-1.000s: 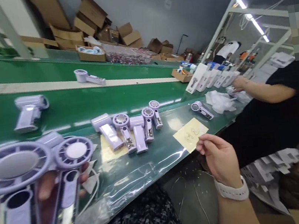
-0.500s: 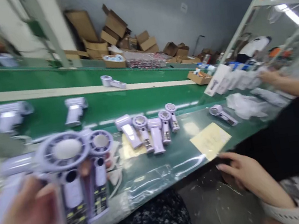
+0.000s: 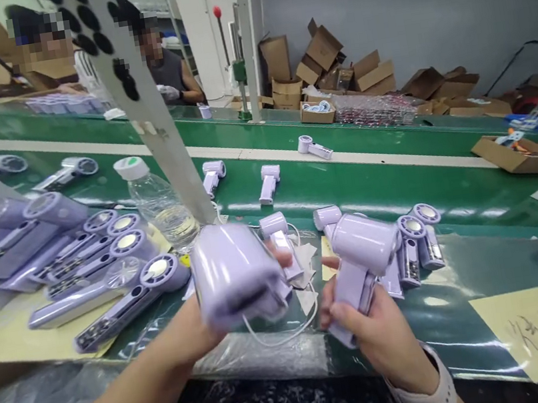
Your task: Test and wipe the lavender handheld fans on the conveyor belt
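Note:
My left hand (image 3: 199, 318) is closed around a lilac handheld fan (image 3: 233, 267) raised over the bench, its round head turned toward me and smeared by motion. Most of the fingers are hidden behind it. My right hand (image 3: 370, 321) grips a second lilac handheld fan (image 3: 364, 244) by its handle, the head upright and facing sideways. Just behind this one stand more fans (image 3: 410, 248), partly covered by it. Between my hands, another lilac fan (image 3: 279, 237) lies near a white cable (image 3: 283, 343) and scraps of white paper.
Many fans (image 3: 128, 243) lie on yellow paper at left, by a clear bottle (image 3: 161, 204). A metal post (image 3: 164, 143) rises behind it. Fans (image 3: 269, 184) also sit on the green conveyor (image 3: 378, 188). A handwritten yellow sheet (image 3: 535, 330) lies at right. Two people work across.
My view has swung left. My right hand, earlier beside the yellow sheet without a fan, now holds one. My left hand, which had two fans facing me, now shows one turned over.

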{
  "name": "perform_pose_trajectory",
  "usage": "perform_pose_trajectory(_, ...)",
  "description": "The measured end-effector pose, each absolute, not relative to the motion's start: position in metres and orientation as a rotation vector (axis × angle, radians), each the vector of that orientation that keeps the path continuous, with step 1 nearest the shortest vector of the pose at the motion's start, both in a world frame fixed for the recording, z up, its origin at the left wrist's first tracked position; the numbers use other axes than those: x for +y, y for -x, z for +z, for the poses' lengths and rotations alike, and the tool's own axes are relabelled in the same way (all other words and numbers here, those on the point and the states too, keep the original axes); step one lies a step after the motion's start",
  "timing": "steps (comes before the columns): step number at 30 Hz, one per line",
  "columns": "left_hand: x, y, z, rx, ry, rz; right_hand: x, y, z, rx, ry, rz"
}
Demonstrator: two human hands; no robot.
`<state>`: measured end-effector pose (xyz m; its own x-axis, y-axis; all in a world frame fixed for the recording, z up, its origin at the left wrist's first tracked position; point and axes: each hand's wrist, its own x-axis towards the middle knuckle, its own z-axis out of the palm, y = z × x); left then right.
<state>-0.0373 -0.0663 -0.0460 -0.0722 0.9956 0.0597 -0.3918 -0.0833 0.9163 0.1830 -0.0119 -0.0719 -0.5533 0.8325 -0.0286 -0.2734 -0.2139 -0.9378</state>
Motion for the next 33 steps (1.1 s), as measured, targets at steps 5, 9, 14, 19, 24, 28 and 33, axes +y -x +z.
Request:
perform_pose_trajectory(5, -0.072, 0.039, -0.052, 0.694, -0.758, 1.492, -0.005, -0.179, -0.068, -1.110, 0.674, 1.992)
perform_pose_trajectory(9, -0.078, 0.025, -0.051, 0.611, -0.843, 1.466, -0.014, -0.175, -0.063, -1.161, 0.594, 1.957)
perform_pose_trajectory(14, -0.075, 0.024, -0.049, 0.654, -0.847, 1.422, -0.021, -0.177, -0.069, -1.167, 0.614, 1.952)
perform_pose_trajectory(19, -0.075, 0.027, -0.054, 0.689, -0.955, 1.369, -0.023, -0.177, -0.074, -1.136, 0.693, 1.921)
perform_pose_trajectory(24, -0.076, 0.027, -0.057, 0.693, -0.975, 1.362, -0.022, -0.173, -0.070, -1.129, 0.660, 2.000)
perform_pose_trajectory(28, -0.078, 0.026, -0.055, 0.668, -0.944, 1.348, -0.024, -0.171, -0.069, -1.094, 0.633, 2.032)
perform_pose_trajectory(33, -0.081, 0.024, -0.052, 0.621, -0.882, 1.370, -0.027, -0.174, -0.073, -1.133, 0.607, 2.050)
